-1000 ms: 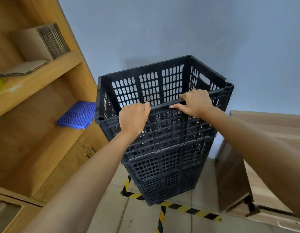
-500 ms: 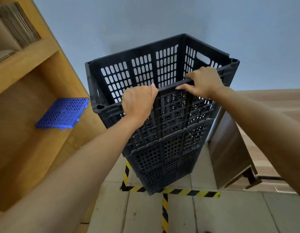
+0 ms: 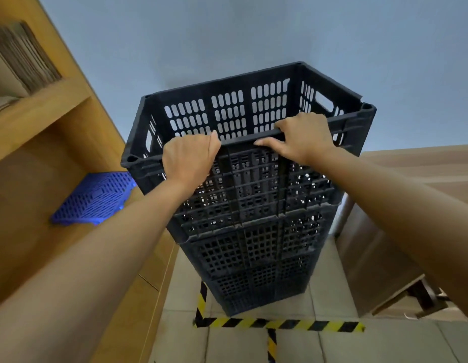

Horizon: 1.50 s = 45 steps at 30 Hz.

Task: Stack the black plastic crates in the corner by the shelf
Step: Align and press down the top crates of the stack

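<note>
Crates (image 3: pixel 251 231) stand stacked several high on the floor between shelf (image 3: pixel 44 142) and wall. Left hand (image 3: pixel 188 155) and right hand (image 3: pixel 303 140) grip the top crate's near rim; stacking looks nearly finished.

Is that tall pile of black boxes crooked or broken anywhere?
Nothing looks broken. The stack of black crates stands on the floor behind the striped floor tape, and the top crate sits nested on it. The left hand and right hand grip its near rim. Any lean may just be the wide lens.
</note>
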Each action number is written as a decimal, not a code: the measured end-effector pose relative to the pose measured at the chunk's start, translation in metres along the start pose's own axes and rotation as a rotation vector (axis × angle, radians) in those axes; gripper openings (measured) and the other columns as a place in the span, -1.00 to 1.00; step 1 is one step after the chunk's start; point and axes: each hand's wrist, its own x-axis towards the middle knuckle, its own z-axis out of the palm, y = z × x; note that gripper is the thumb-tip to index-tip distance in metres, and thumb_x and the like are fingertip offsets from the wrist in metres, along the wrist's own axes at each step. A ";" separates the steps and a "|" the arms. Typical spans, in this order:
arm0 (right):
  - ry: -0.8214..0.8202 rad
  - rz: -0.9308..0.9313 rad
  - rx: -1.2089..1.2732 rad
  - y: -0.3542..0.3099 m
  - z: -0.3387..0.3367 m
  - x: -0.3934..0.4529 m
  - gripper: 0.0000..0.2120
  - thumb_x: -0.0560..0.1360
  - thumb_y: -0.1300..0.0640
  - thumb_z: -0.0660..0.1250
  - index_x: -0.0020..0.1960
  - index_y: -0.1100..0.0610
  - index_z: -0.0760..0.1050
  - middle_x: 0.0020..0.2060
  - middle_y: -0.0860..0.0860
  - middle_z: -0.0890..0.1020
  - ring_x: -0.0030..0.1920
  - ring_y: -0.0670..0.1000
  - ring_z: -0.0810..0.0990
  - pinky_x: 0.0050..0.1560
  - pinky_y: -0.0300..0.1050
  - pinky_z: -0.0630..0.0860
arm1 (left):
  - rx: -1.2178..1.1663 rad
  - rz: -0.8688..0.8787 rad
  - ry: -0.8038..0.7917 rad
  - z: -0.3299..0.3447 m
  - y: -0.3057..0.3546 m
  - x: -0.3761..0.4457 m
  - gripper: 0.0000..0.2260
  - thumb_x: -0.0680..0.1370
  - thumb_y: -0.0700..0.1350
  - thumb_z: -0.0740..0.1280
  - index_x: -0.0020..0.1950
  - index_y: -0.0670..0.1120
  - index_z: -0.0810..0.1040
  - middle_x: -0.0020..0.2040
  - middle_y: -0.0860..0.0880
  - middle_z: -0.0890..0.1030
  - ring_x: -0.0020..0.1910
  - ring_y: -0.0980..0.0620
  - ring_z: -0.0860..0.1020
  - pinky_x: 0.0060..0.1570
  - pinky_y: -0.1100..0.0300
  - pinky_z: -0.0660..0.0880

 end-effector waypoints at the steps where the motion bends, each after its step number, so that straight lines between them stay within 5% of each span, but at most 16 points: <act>1: 0.003 0.007 -0.006 -0.004 0.002 0.004 -0.31 0.40 -0.54 -0.08 -0.34 0.05 0.41 -0.50 -0.03 0.43 -0.43 0.01 0.43 -0.36 -0.17 0.30 | 0.004 0.004 0.008 0.003 -0.006 0.003 -0.47 0.65 0.04 -0.01 -0.51 -0.06 0.28 -0.55 -0.02 0.38 -0.54 -0.05 0.41 -0.45 0.11 0.33; 5: 0.051 0.035 -0.038 -0.015 0.009 0.013 -0.29 0.42 -0.53 -0.06 -0.30 0.07 0.48 -0.54 -0.04 0.40 -0.51 -0.08 0.30 -0.43 -0.24 0.19 | 0.020 -0.002 0.055 0.017 -0.023 0.012 -0.48 0.66 0.02 0.03 -0.51 -0.08 0.24 -0.57 0.01 0.26 -0.51 -0.04 0.34 -0.46 0.15 0.06; 13: 0.079 -0.012 -0.073 -0.018 0.015 0.016 -0.30 0.44 -0.52 -0.08 -0.16 0.05 0.52 -0.55 -0.05 0.36 -0.49 0.02 0.39 -0.38 -0.19 0.27 | 0.013 0.030 0.219 0.029 -0.034 0.014 -0.50 0.60 -0.01 0.12 -0.55 -0.07 0.25 -0.62 0.03 0.20 -0.62 -0.01 0.24 -0.52 0.30 -0.05; 18: 0.094 -0.100 -0.051 -0.015 0.017 0.020 -0.35 0.42 -0.53 -0.07 -0.12 0.02 0.43 -0.42 -0.06 0.52 -0.43 0.01 0.49 -0.34 -0.15 0.44 | -0.027 0.042 0.246 0.038 -0.039 0.019 -0.48 0.61 0.01 0.08 -0.56 -0.07 0.29 -0.63 0.01 0.27 -0.64 -0.04 0.34 -0.54 0.23 0.17; 27: 0.105 -0.079 -0.043 -0.033 0.024 0.032 -0.40 0.44 -0.50 0.01 -0.15 0.03 0.41 -0.43 -0.04 0.51 -0.44 0.02 0.48 -0.41 -0.15 0.43 | -0.035 0.054 0.210 0.047 -0.063 0.030 -0.50 0.62 0.01 0.06 -0.52 -0.09 0.29 -0.59 -0.02 0.30 -0.57 -0.06 0.35 -0.50 0.24 -0.01; 33: 0.074 -0.102 -0.011 -0.037 0.017 0.032 -0.49 0.45 -0.46 0.06 -0.21 -0.01 0.35 -0.48 -0.05 0.46 -0.49 0.00 0.43 -0.44 -0.26 0.20 | -0.075 0.060 0.087 0.039 -0.064 0.030 -0.50 0.63 0.00 0.03 -0.51 -0.09 0.29 -0.56 -0.06 0.36 -0.53 -0.09 0.41 -0.50 0.14 0.19; 40: 0.019 -0.112 -0.014 -0.039 0.014 0.032 -0.40 0.45 -0.48 0.02 -0.21 0.03 0.45 -0.49 -0.05 0.47 -0.50 0.00 0.45 -0.47 -0.25 0.27 | -0.134 0.009 -0.037 0.031 -0.064 0.026 -0.52 0.62 -0.02 0.07 -0.50 -0.08 0.27 -0.56 0.01 0.27 -0.53 0.00 0.32 -0.49 0.16 0.14; 45: 0.004 -0.105 0.008 -0.042 0.011 0.031 -0.45 0.46 -0.46 0.05 -0.26 0.01 0.40 -0.50 -0.09 0.46 -0.52 -0.04 0.43 -0.50 -0.27 0.25 | -0.150 0.072 -0.096 0.021 -0.065 0.026 -0.50 0.65 -0.02 0.06 -0.50 -0.09 0.33 -0.57 -0.02 0.35 -0.55 -0.05 0.43 -0.50 0.09 0.38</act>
